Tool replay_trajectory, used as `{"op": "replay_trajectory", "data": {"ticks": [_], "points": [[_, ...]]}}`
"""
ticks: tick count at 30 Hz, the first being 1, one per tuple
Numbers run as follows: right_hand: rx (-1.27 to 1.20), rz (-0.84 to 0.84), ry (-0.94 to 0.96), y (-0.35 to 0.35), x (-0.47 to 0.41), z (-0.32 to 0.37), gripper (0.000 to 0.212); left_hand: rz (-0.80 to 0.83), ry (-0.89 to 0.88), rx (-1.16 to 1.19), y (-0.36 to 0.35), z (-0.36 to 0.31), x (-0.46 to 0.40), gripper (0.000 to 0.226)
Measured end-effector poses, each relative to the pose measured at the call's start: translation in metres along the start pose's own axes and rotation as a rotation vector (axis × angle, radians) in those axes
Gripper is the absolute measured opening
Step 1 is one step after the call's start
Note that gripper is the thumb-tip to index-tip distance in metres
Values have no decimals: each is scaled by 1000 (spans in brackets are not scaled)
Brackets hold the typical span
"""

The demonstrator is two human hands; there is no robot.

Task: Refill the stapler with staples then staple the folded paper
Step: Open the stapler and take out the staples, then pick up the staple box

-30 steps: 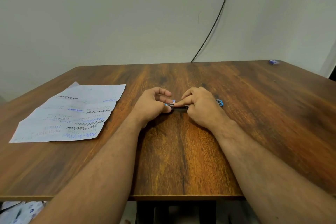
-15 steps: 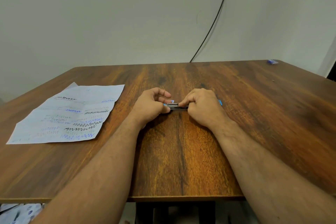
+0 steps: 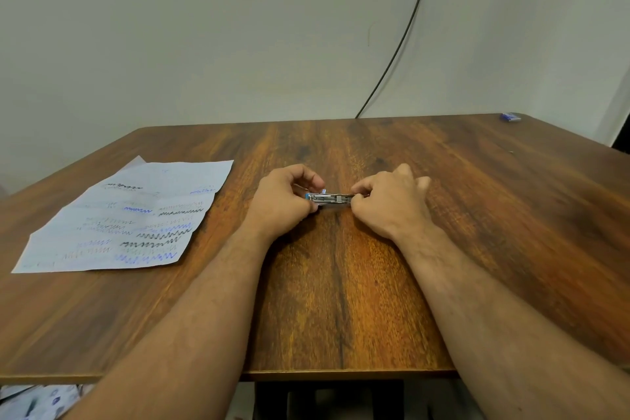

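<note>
A small metal stapler (image 3: 332, 198) with blue ends lies sideways on the wooden table (image 3: 341, 300), near its middle. My left hand (image 3: 284, 201) pinches its left end between thumb and fingers. My right hand (image 3: 388, 203) grips the right end, fingers curled over it, hiding that part. The metal staple channel shows between the two hands. The paper (image 3: 133, 218), a creased sheet with scribbled lines, lies flat at the left of the table, apart from both hands.
A small blue box (image 3: 510, 117) sits at the far right corner of the table. A black cable (image 3: 399, 51) runs down the wall behind the table. Printed sheets lie on the floor at the lower left.
My right hand has slid to the right along the stapler, and more of the metal channel shows between the hands. The left hand keeps its hold.
</note>
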State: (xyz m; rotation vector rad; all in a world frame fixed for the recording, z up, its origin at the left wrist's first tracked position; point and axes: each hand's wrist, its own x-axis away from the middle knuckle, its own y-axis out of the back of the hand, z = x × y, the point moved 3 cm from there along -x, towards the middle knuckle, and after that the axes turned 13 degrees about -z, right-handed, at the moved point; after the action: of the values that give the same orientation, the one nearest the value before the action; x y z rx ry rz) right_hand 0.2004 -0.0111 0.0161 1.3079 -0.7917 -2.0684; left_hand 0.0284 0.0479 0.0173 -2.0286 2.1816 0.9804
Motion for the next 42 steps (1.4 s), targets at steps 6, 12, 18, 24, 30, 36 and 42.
{"op": "replay_trajectory", "data": {"ticks": [6, 12, 18, 24, 30, 36, 42], "points": [[-26, -3, 30, -1, 0, 3, 24, 55, -117, -83, -4, -2, 4, 39], [-155, -71, 84, -1, -1, 3, 20, -51, -178, -152, -3, -3, 3, 40], [-247, -175, 152, 3, -1, 8, 23, -142, -201, -74, -1, -5, 2, 37], [-252, -225, 173, 3, -1, 9, 21, -166, -240, -70, -3, -4, 1, 27], [-254, -206, 176, 2, -1, 9, 21, -144, -217, -65, -3, -4, 1, 20], [-274, -186, 161, 3, -2, 9, 22, -109, -186, -66, -3, -5, 1, 21], [-320, -168, 135, 3, -2, 9, 22, -94, -162, -65, -4, -1, -1, 21]]}}
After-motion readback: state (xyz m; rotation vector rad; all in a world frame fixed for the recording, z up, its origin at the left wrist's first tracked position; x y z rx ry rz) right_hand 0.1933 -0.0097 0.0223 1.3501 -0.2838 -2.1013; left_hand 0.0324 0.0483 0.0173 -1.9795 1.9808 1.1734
